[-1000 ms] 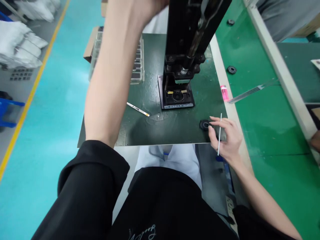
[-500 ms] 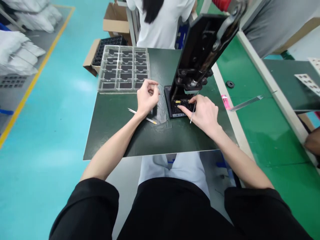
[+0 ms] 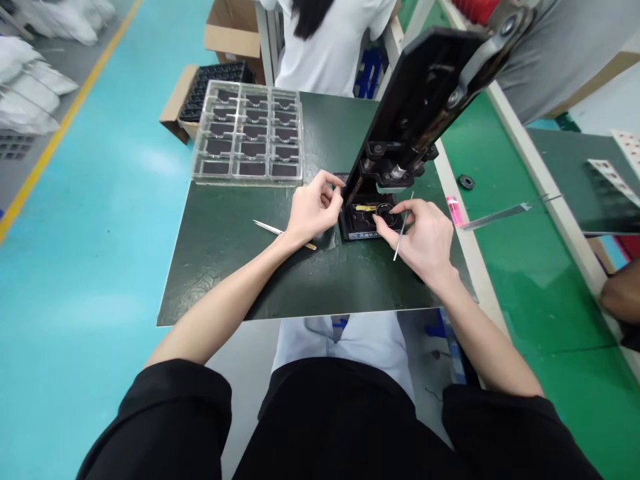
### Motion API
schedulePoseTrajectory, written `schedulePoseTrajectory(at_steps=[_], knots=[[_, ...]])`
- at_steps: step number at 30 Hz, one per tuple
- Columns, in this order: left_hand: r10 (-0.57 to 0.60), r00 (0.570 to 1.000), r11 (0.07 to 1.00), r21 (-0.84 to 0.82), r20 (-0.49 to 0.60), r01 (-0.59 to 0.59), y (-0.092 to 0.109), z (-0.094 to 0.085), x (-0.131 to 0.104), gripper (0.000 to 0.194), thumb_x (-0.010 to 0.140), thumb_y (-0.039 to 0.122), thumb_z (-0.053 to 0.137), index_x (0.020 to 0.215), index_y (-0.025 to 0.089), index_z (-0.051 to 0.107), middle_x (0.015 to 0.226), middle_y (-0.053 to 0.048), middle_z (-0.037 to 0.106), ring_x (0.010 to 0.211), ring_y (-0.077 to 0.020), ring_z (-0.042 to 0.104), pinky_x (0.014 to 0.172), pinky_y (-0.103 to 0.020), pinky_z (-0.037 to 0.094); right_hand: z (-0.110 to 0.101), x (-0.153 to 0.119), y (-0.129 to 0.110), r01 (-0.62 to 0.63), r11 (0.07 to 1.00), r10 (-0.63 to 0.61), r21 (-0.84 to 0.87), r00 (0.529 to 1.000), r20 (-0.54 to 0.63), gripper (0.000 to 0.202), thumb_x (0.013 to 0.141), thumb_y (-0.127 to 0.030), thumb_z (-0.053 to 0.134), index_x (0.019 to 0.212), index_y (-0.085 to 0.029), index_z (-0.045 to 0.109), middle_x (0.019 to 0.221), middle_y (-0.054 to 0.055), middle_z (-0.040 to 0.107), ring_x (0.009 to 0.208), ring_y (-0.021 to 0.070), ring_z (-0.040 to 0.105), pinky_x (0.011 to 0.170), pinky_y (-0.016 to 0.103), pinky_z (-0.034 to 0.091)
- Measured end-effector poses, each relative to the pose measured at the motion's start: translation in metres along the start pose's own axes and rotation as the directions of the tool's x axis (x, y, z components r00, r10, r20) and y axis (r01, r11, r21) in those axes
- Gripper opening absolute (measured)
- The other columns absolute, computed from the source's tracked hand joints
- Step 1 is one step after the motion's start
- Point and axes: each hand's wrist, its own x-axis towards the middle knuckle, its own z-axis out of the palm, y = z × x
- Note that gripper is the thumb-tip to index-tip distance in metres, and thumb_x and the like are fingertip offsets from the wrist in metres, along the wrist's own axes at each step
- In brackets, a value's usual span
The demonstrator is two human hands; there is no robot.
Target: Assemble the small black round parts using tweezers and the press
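A black hand press stands at the right of the dark green work mat, its upper part leaning toward the right. My right hand is at its base, thumb and forefinger on either side of a round black part. A thin silver stick-like tool is tucked in that hand. Beside the round part lies a small yellow strip. My left hand is closed in a pinch at the left side of the press; whatever its fingertips hold is hidden. Under my left forearm lies a pointed silver tool with a yellowish end.
A clear compartment tray with dark flat pieces sits at the back left. Behind it are cardboard boxes and a person in a white top. To the right, a green surface bears a black ring and a metal strip.
My left hand has moved right, up to the press. My right thumb and forefinger have parted slightly, showing more of the round part. The view has shifted a little.
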Motion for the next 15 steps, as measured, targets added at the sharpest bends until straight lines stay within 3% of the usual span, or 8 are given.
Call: schedulePoseTrajectory(at_steps=[6, 15], knots=[[-0.001, 0.998, 1.0, -0.004, 0.068, 0.002, -0.002, 0.006, -0.004, 0.009, 0.09, 0.017, 0.055, 0.094, 0.021, 0.062, 0.06, 0.006, 0.063, 0.049, -0.009, 0.055, 0.056, -0.022, 0.046, 0.003, -0.001, 0.001, 0.003, 1.0, -0.004, 0.018, 1.0, 0.013, 0.041, 0.09, -0.062, 0.066, 0.092, -0.021, 0.065, 0.082, 0.006, 0.069, 0.076, 0.023, 0.061, 0.07, 0.036, 0.046], [0.004, 0.996, 1.0, 0.008, 0.086, -0.005, -0.002, 0.004, -0.004, 0.01, 0.088, 0.016, 0.056, 0.094, 0.021, 0.062, 0.06, 0.006, 0.064, 0.048, -0.0089, 0.054, 0.054, -0.021, 0.045, 0.011, 0.002, 0.0, 0.01, 1.0, -0.009, -0.02, 1.0, 0.022, 0.05, 0.089, -0.072, 0.063, 0.093, -0.022, 0.064, 0.085, 0.008, 0.071, 0.081, 0.0251, 0.063, 0.065, 0.035, 0.043]])
